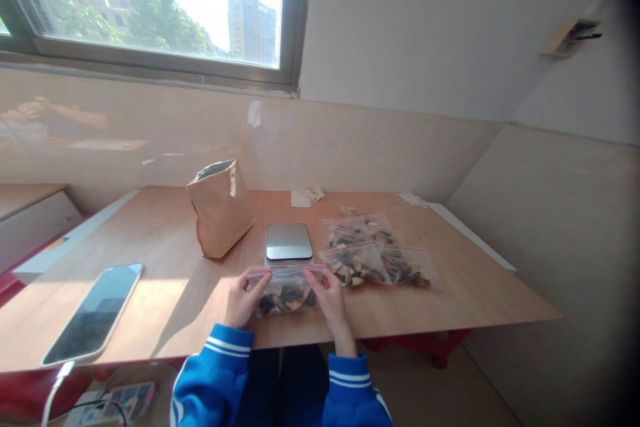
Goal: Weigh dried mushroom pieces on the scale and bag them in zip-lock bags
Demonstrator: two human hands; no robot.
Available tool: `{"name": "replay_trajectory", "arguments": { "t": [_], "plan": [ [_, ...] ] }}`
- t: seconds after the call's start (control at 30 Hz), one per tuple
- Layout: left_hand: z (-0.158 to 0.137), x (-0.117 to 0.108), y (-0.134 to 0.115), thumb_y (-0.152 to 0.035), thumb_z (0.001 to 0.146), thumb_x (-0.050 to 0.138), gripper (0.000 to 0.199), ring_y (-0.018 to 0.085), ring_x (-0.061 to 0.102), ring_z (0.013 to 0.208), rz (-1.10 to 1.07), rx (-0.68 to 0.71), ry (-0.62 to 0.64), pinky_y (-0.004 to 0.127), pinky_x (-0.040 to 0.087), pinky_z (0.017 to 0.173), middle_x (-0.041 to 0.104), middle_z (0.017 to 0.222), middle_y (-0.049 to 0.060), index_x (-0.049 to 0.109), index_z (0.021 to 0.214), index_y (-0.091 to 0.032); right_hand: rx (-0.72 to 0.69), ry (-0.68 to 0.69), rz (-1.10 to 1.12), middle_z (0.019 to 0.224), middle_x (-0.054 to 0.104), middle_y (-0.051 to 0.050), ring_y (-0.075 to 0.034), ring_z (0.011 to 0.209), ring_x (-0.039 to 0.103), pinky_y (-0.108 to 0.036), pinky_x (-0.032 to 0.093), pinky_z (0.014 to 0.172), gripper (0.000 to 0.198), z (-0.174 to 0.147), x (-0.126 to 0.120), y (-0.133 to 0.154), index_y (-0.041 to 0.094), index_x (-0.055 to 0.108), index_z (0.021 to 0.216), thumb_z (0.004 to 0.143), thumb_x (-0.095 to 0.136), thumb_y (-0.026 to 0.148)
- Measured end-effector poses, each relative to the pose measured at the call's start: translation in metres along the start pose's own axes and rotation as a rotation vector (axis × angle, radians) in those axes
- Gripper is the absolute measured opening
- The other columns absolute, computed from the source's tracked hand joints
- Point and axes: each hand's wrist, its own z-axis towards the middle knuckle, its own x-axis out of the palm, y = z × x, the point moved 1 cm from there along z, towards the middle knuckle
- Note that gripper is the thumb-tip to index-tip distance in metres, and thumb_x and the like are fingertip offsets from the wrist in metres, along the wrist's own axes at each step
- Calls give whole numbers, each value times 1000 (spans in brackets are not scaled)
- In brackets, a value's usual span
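Between my hands is a clear zip bag with dark and tan dried slices inside, close to the table's front edge. My left hand pinches the left end of its red-lined top strip. At the right end of that strip, the fingers of my right hand are closed on it too. Just beyond the bag sits a small digital scale with a bare silver plate. Several similar filled zip bags lie in a pile to the right of the scale.
An open-topped brown paper bag stands left of the scale. A phone lies at the table's left front, with a white cable by its lower end. Crumpled tissue and a white paper square lie near the wall.
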Motion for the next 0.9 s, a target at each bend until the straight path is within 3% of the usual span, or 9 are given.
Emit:
{"name": "replay_trajectory", "arguments": {
  "t": [0.27, 0.63, 0.77, 0.9],
  "plan": [
    [-2, 0, 0, -42, 74, 69, 24, 19, 66, 84, 41, 51, -80, 27, 51, 79, 72, 82, 3, 71, 79, -19, -44, -49, -9, 88, 73, -6, -21, 85, 65, -33, 50, 82, 25, -1, 0, 0, 16, 71, 88, 78, 68, 38],
    [-1, 3, 8, -43, 75, 68, 25, 19, 66, 85, 45, 42, -65, 28, 50, 79, 72, 83, 4, 71, 80, -19, -176, -93, -127, 82, 69, -4, -18, 80, 63, -30, 48, 76, 18, 0, 0, 1, 17, 70, 82, 81, 64, 35],
    [-1, 2, 11, -43, 74, 69, 25, 19, 66, 86, 32, 27, -74, 27, 50, 80, 71, 84, 3, 71, 81, -19, -174, -100, -103, 83, 68, -4, -19, 82, 63, -31, 48, 78, 19, 0, 1, -2, 17, 70, 83, 80, 65, 35],
    [0, 0, 4, -43, 75, 68, 26, 19, 66, 84, -13, -2, -34, 27, 51, 77, 71, 83, 3, 70, 82, -18, -77, -58, 25, 86, 70, -5, -20, 84, 64, -32, 50, 80, 22, 0, 3, -6, 17, 69, 86, 78, 67, 38]
  ]
}}
